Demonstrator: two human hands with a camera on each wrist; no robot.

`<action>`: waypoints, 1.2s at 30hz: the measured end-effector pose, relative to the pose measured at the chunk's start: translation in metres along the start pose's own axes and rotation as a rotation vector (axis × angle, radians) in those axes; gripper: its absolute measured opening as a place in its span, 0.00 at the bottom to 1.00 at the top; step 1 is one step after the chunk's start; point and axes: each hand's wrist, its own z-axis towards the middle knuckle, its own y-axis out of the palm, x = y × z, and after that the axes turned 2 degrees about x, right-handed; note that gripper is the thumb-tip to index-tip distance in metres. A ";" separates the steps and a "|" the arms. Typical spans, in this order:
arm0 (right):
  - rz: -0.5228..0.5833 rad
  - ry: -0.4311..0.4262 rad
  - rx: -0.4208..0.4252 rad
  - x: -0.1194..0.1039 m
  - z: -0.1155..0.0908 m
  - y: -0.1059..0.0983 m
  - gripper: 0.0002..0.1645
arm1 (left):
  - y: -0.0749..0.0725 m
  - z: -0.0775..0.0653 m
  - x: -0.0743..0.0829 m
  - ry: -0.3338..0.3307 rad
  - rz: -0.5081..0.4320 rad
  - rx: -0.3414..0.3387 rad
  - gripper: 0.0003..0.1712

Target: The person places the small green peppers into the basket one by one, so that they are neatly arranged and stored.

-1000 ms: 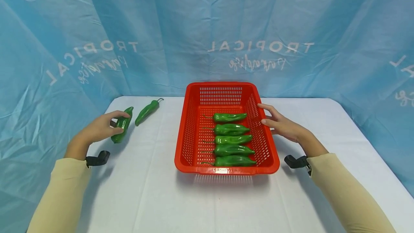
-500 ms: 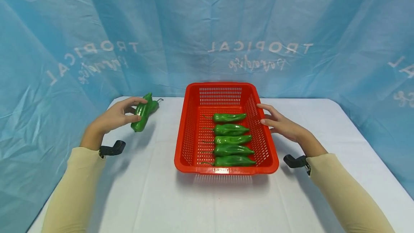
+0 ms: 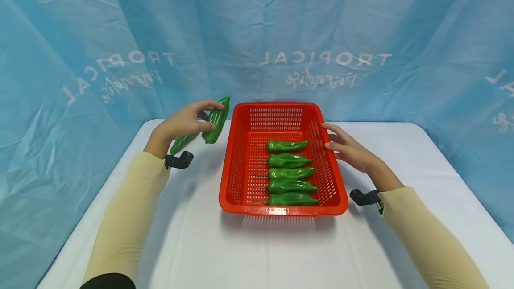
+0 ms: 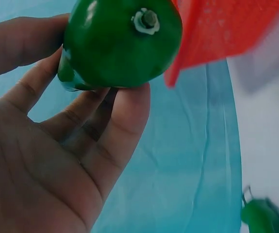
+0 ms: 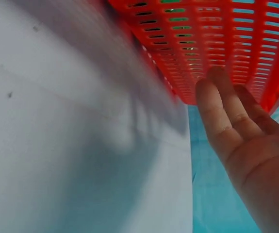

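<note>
My left hand (image 3: 188, 120) pinches a green pepper (image 3: 217, 120) between thumb and fingers, raised beside the far left corner of the red plastic basket (image 3: 283, 211). In the left wrist view the pepper's cut stem end (image 4: 149, 20) faces the camera. On the table behind that hand lies another green pepper (image 3: 184, 142), partly hidden by it. My right hand (image 3: 353, 150) rests at the basket's right side. Its fairly straight fingers (image 5: 234, 114) lie along the slotted outer wall in the right wrist view. Inside the basket, several green peppers (image 3: 291, 173) lie crosswise in a column, stems leftward.
A white cloth (image 3: 257, 258) covers the table under the basket. Blue curtains (image 3: 225, 35) with printed lettering hang along the back and both sides. The basket's far half shows its red slotted floor (image 3: 261, 136).
My left hand has lifted its pepper and carried it rightward and away from me, passing over the pepper on the table. The right hand stays at the basket's side with barely any shift.
</note>
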 end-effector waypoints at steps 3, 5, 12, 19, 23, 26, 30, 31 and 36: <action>0.034 -0.001 -0.022 0.002 0.000 0.000 0.41 | 0.005 0.016 0.011 0.011 0.005 -0.033 0.30; 0.062 -0.007 -0.036 0.003 0.001 0.001 0.41 | 0.008 0.026 0.018 0.025 0.017 -0.060 0.30; 0.096 -0.002 -0.039 0.004 -0.002 0.001 0.42 | 0.025 0.062 0.043 0.086 0.032 -0.161 0.29; 0.106 0.024 -0.046 0.005 -0.001 0.001 0.42 | 0.047 0.092 0.054 0.098 0.044 -0.244 0.31; 0.087 0.041 -0.036 0.004 -0.003 0.002 0.42 | 0.060 0.106 0.057 0.094 0.060 -0.285 0.32; 0.084 0.045 -0.034 0.005 -0.005 0.001 0.43 | 0.071 0.114 0.060 0.103 0.072 -0.314 0.31; 0.091 0.047 -0.035 0.008 -0.004 0.000 0.42 | 0.084 0.122 0.062 0.104 0.081 -0.329 0.32; 0.093 0.049 -0.033 0.009 -0.004 0.000 0.42 | 0.086 0.124 0.063 0.096 0.073 -0.328 0.33; 0.106 0.048 -0.037 0.012 0.000 0.001 0.42 | 0.100 0.131 0.059 0.048 0.021 -0.329 0.33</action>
